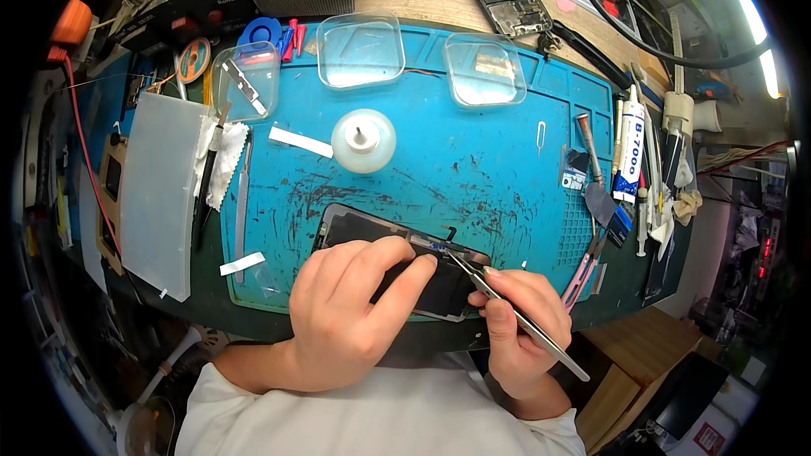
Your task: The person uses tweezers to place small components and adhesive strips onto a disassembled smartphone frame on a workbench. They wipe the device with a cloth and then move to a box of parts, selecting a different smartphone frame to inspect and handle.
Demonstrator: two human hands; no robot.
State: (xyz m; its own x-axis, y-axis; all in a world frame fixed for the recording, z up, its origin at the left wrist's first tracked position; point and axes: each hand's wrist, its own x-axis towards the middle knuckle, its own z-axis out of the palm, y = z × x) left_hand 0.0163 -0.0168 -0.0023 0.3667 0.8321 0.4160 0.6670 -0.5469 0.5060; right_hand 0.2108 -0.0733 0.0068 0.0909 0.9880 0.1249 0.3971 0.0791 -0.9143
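A black phone screen [359,226], its inner side up, lies tilted on the blue work mat [279,177] close to me. My left hand [351,308] is closed over its left half, with fingers bent and tips steadying it near its middle. My right hand [528,325] pinches a pair of metal tweezers [545,340]. The tweezers' points reach the screen's upper part, beside my left fingertips. A small black flex cable [450,234] sticks up past the screen's far edge there. The left hand covers much of the screen, so its exact grip is partly hidden.
Beyond the screen stands a round white dispenser bottle [363,142]. Clear plastic boxes [361,51] line the mat's far side. Rightward lie a glue tube [628,150], pink-handled pliers [581,274] and a brush [590,148]. A translucent sheet [160,194] and a black-handled tool [208,177] lie left.
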